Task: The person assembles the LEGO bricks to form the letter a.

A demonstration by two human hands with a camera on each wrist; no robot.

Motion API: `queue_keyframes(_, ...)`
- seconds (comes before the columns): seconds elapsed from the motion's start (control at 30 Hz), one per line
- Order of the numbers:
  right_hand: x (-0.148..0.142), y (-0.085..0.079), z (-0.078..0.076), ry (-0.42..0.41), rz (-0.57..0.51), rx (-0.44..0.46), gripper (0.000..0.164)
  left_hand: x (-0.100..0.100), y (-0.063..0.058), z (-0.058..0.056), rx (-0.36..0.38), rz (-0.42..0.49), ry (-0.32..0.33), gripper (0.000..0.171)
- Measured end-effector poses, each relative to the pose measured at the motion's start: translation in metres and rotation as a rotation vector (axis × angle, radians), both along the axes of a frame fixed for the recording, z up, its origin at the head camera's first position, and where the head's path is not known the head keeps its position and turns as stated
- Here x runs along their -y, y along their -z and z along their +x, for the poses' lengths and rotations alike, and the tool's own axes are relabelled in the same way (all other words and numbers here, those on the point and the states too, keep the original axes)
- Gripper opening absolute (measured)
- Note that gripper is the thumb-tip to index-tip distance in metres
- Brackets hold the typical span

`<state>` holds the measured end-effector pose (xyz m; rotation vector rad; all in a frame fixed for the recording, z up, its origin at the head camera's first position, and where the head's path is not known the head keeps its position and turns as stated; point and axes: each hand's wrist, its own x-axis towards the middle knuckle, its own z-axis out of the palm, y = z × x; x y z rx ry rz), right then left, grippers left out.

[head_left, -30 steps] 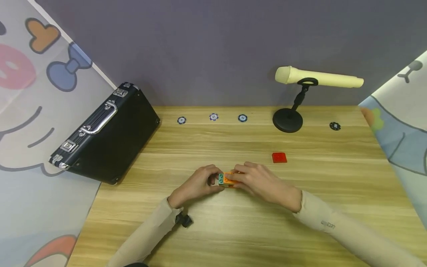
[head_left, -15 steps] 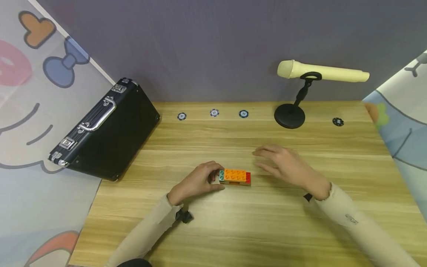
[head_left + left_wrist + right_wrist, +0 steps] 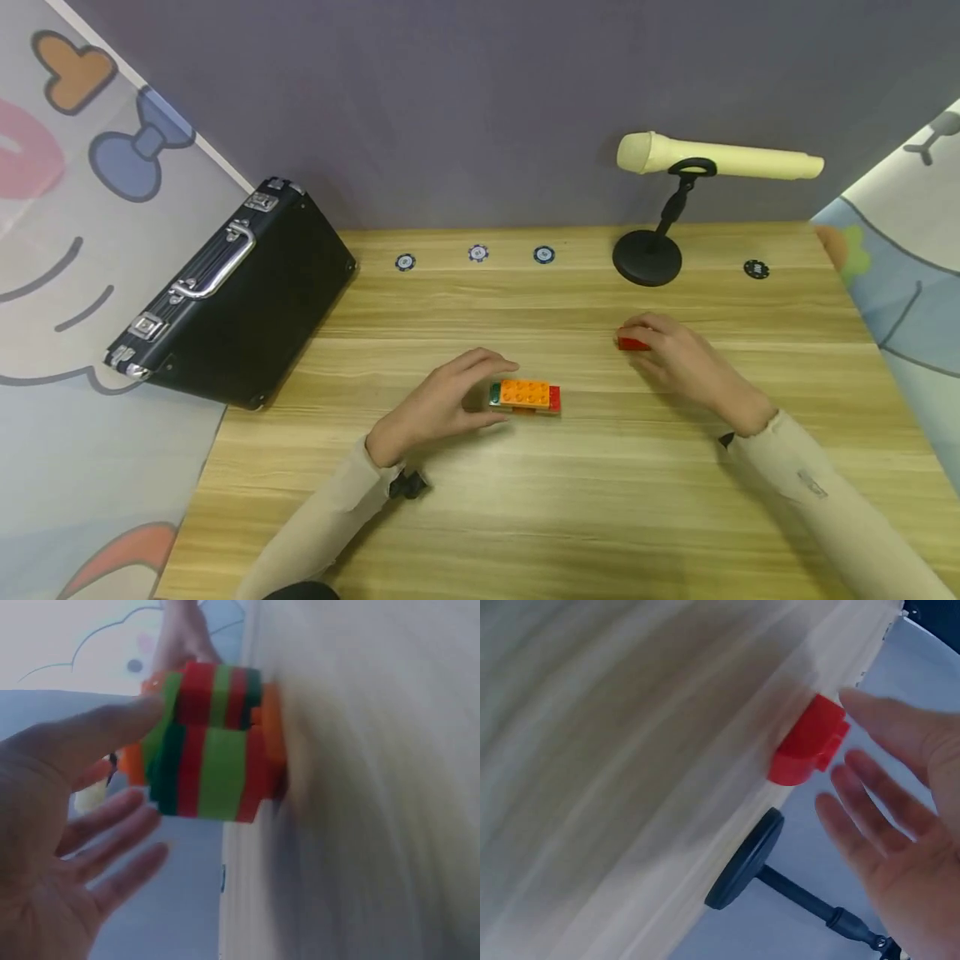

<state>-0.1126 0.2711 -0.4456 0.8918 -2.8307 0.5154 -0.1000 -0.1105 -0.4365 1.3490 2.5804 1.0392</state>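
A stack of toy building bricks (image 3: 525, 394) sits on the table, orange on top with a teal end and a red end. In the left wrist view the stack (image 3: 214, 742) shows red and green layers. To its left my left hand (image 3: 442, 404) holds its thumb and fingers spread, apart from the bricks in the head view. Farther right, my right hand (image 3: 686, 362) reaches over a red brick (image 3: 632, 342), partly hiding it. The right wrist view has this red brick (image 3: 808, 742) on the table, the thumb and fingers near its studs, not curled round it.
A black case (image 3: 247, 308) with metal latches stands at the left. Several poker chips lie along the back, one being a black chip (image 3: 756, 269). A cream microphone (image 3: 720, 157) rests on a black stand (image 3: 647, 258) before the grey wall (image 3: 450, 108).
My right hand has left the brick stack and moved right and away to the red brick. My left hand has let go of the stack, its fingers spreading.
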Motion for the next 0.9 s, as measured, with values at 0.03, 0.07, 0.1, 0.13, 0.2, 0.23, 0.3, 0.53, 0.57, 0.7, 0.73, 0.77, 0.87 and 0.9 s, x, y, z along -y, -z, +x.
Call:
queue_keyframes(0.03,-0.001,0.0,-0.001,0.024,0.003,0.002,0.041,-0.002,0.0,0.001,-0.011,0.016,0.009,0.062)
queue_keyframes(0.07,-0.002,0.001,-0.003,0.047,0.008,0.008,0.043,-0.004,0.0,0.001,-0.018,0.035,0.02,0.058)
queue_keyframes(0.1,-0.003,0.001,-0.004,0.065,0.017,0.016,0.044,-0.005,0.001,0.002,-0.019,0.052,0.026,0.053)
queue_keyframes(0.13,-0.004,0.002,-0.004,0.075,0.027,0.027,0.044,-0.007,0.001,0.002,-0.018,0.067,0.029,0.048)
queue_keyframes(0.2,-0.007,0.002,-0.006,0.084,0.038,0.051,0.042,-0.008,0.001,0.002,-0.006,0.092,0.032,0.038)
queue_keyframes(0.23,-0.008,0.003,-0.006,0.088,0.041,0.061,0.041,-0.008,0.001,0.002,0.001,0.1,0.03,0.034)
queue_keyframes(0.3,-0.009,0.004,-0.006,0.088,0.043,0.075,0.04,-0.009,0.002,0.0,0.019,0.109,0.017,0.028)
queue_keyframes(0.53,-0.008,0.005,-0.003,0.082,0.003,0.095,0.042,-0.015,0.005,-0.013,0.076,0.118,-0.053,0.02)
queue_keyframes(0.57,-0.007,0.005,-0.002,0.077,-0.002,0.095,0.042,-0.016,0.006,-0.016,0.094,0.122,-0.067,0.02)
queue_keyframes(0.7,-0.004,0.007,-0.001,0.051,0.001,0.066,0.038,-0.021,0.009,-0.026,0.17,0.124,-0.131,0.019)
queue_keyframes(0.73,-0.003,0.007,-0.001,0.047,0.003,0.059,0.037,-0.023,0.01,-0.028,0.187,0.12,-0.146,0.019)
queue_keyframes(0.77,-0.001,0.008,-0.001,0.045,0.005,0.051,0.036,-0.024,0.011,-0.031,0.199,0.112,-0.161,0.019)
queue_keyframes(0.87,0.002,0.009,-0.001,0.048,0.001,0.042,0.035,-0.026,0.014,-0.039,0.226,0.09,-0.194,0.018)
queue_keyframes(0.9,0.003,0.009,0.0,0.045,0.0,0.046,0.035,-0.027,0.015,-0.042,0.235,0.083,-0.201,0.018)
